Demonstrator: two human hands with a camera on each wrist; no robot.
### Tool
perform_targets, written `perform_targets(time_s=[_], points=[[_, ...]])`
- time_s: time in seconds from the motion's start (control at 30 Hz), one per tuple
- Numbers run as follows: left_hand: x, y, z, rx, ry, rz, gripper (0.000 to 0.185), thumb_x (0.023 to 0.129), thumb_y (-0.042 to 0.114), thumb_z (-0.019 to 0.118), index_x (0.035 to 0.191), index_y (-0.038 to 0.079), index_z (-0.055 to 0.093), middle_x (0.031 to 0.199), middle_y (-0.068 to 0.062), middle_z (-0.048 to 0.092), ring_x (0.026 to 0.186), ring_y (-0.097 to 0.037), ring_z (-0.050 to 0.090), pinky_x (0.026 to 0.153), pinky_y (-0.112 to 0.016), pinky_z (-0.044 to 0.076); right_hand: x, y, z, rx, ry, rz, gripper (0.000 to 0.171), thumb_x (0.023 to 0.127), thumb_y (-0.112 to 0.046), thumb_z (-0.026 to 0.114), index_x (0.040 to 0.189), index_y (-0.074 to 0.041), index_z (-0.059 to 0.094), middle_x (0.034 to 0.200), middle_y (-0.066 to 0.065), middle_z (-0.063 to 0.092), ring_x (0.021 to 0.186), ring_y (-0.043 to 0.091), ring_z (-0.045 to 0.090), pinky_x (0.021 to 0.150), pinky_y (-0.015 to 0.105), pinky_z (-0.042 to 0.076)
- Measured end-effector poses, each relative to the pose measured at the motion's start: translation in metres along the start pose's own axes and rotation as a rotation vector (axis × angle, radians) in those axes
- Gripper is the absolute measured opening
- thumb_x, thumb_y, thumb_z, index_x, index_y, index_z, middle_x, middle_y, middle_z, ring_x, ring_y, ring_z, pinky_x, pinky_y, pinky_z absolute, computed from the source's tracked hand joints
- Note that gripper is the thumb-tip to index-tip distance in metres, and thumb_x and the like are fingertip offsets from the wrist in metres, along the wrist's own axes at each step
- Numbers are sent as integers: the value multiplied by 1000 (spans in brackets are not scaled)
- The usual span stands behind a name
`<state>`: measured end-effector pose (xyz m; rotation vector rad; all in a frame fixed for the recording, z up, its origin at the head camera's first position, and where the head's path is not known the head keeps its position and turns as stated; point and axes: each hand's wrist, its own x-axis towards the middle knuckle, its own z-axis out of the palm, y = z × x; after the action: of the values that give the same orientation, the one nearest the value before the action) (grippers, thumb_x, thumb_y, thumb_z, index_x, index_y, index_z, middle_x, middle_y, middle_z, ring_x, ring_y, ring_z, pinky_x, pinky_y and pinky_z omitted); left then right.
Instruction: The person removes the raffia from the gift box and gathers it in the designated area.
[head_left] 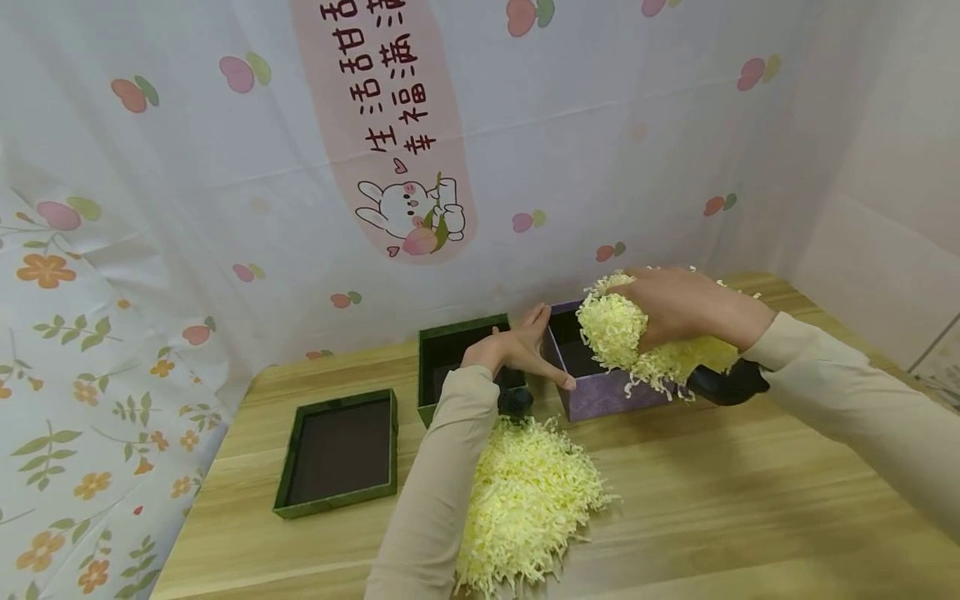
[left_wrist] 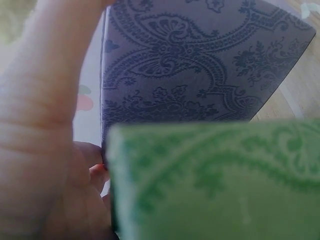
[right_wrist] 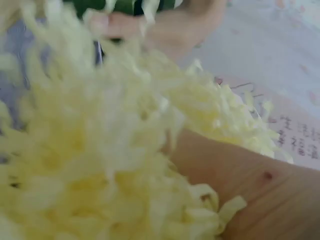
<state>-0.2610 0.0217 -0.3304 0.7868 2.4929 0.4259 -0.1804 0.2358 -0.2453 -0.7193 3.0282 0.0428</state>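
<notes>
- Loose yellow shred (head_left: pixel 525 500) is being seen heaped on the table (head_left: pixel 750 500), nearest the camera, beside the left sleeve.
- Straight fingers of the left hand (head_left: pixel 517 350) are being pressed against the near left corner of the purple box (head_left: pixel 600 396).
- A clump (head_left: pixel 615 329) of shred is being gripped by the right hand (head_left: pixel 678 304) above the open purple box.
- A green box (head_left: pixel 450 350) is being touched by the purple one; a green lid (head_left: pixel 337 454) is lying further left.

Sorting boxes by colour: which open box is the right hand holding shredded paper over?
The purple box, right of both green ones; the right hand holds shredded paper above it.
</notes>
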Motion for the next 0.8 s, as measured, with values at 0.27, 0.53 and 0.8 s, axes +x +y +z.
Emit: perform_targets(time_s=[0.27, 0.53, 0.8], points=[[1, 1, -1, 20, -8, 4, 123, 70, 60, 72, 146, 26, -19, 151, 11, -24, 139, -14, -13, 104, -59, -10, -37, -5, 21, 87, 137, -81, 84, 56, -24, 90, 128, 1, 53, 134, 36, 36, 102, 49, 53, 77, 55, 47], [1, 2, 0, 38, -9, 3, 123, 70, 61, 71, 146, 25, -20, 151, 9, -24, 139, -16, -13, 104, -60, -9, -59, -22, 52, 153, 132, -134, 87, 52, -32, 91, 127, -7, 55, 132, 35, 40, 112, 52, 45, 81, 61, 43], [1, 0, 0, 22, -12, -1, 124, 70, 60, 72, 146, 26, -20, 150, 11, -25, 139, -15, -13, 104, -60, -10, -71, -37, 81, 288, 41, -219, 83, 55, -32, 90, 127, -13, 52, 134, 32, 38, 113, 54, 43, 78, 62, 44]])
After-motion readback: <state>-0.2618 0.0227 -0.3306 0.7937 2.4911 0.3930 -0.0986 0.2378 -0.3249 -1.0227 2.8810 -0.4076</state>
